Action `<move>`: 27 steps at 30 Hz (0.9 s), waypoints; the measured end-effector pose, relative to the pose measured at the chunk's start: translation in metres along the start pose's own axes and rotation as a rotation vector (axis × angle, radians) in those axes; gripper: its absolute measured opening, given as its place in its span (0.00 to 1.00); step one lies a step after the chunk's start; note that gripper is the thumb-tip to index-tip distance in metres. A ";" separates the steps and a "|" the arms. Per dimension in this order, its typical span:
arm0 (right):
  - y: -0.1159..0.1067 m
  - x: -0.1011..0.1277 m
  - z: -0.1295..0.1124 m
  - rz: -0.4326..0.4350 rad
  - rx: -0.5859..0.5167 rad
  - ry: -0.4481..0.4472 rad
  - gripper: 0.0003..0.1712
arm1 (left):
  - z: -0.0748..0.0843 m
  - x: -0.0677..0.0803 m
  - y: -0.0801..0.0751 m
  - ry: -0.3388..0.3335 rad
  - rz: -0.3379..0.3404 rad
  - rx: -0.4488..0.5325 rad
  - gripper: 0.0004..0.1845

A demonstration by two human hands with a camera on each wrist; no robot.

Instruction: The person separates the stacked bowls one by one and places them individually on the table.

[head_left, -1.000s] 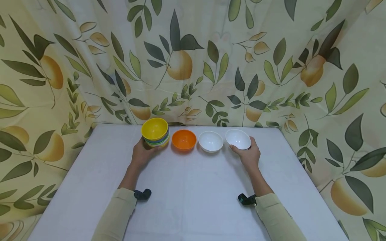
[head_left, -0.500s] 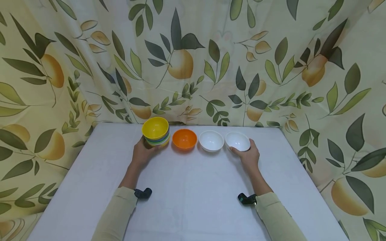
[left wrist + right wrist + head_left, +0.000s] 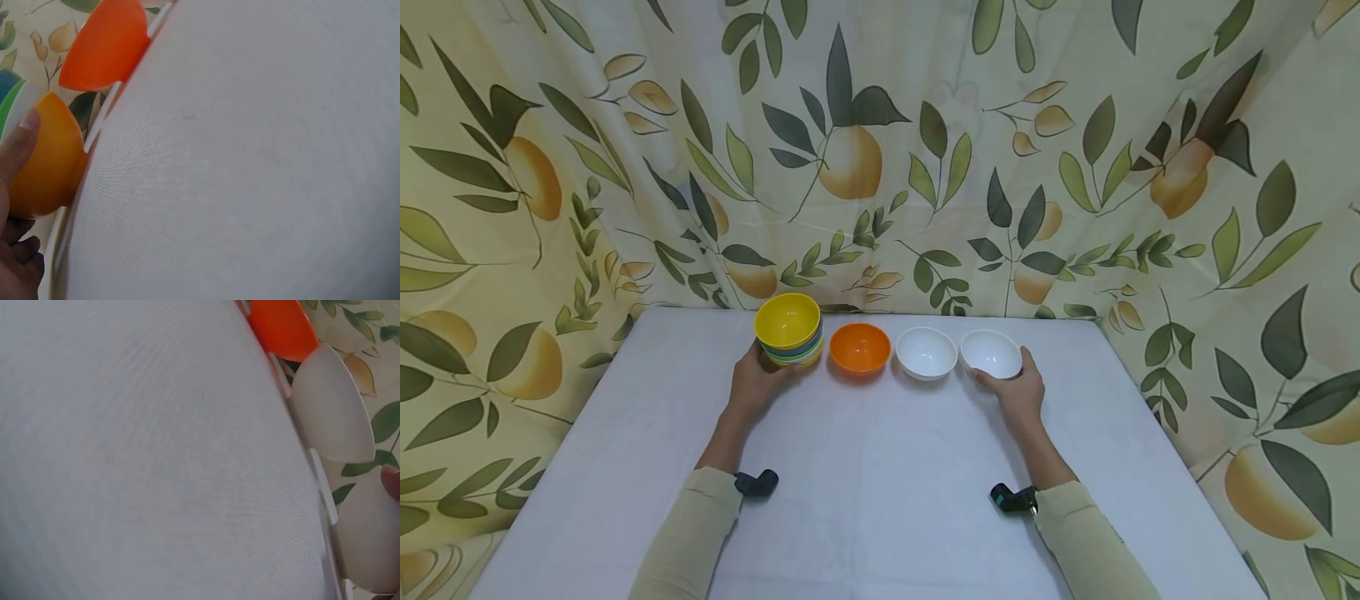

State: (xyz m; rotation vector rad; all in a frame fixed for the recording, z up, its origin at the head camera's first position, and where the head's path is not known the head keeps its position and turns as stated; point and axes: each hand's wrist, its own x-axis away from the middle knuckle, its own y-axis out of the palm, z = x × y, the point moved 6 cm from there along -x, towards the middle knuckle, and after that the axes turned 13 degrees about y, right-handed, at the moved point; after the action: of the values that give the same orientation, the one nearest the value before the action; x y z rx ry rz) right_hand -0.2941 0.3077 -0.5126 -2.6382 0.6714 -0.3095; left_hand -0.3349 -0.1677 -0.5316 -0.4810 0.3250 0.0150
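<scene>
My left hand (image 3: pixel 756 385) grips a stack of nested bowls (image 3: pixel 787 322) at the left end of a row. The top bowl is yellow, with blue, green and white bands of other bowls below it. In the left wrist view my thumb lies along the side of the stack, near a yellow-orange bottom bowl (image 3: pixel 53 165) that stands on the table. At the row's right end, my right hand (image 3: pixel 1022 393) holds a white bowl (image 3: pixel 991 353) by its side, thumb at the near rim. This bowl sits upright; its far side is hidden in the head view.
Between the hands stand an orange bowl (image 3: pixel 860 348) and another white bowl (image 3: pixel 927 353), both upright. The row is near the far edge of a table with a white cloth (image 3: pixel 865 500). A leaf-and-fruit patterned curtain (image 3: pixel 880 167) hangs right behind it.
The right-hand white bowl has come down slightly and now sits level in line with the others. My left hand and the stack have stayed in place.
</scene>
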 end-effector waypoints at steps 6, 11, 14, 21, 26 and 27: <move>0.000 0.000 -0.001 0.012 0.012 -0.007 0.60 | 0.000 0.001 0.000 0.014 0.015 0.001 0.50; 0.000 0.001 -0.001 0.012 0.005 -0.008 0.57 | 0.002 0.001 -0.001 0.013 0.016 0.007 0.50; 0.000 0.001 -0.001 0.004 0.004 0.006 0.61 | 0.003 0.001 0.000 0.009 0.009 0.004 0.50; -0.002 0.001 -0.008 0.002 0.045 0.030 0.72 | 0.003 0.001 -0.001 0.007 0.012 -0.002 0.50; -0.003 0.002 -0.023 0.004 0.060 -0.023 0.74 | 0.001 0.001 -0.001 0.013 0.012 -0.001 0.50; -0.003 0.002 -0.027 0.005 0.067 -0.040 0.73 | 0.001 0.001 -0.001 0.013 0.011 -0.001 0.50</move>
State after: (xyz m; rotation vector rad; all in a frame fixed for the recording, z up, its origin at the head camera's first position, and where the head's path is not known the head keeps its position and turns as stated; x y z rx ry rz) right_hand -0.2992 0.3007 -0.4869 -2.5715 0.6437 -0.2727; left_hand -0.3335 -0.1687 -0.5306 -0.4809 0.3400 0.0228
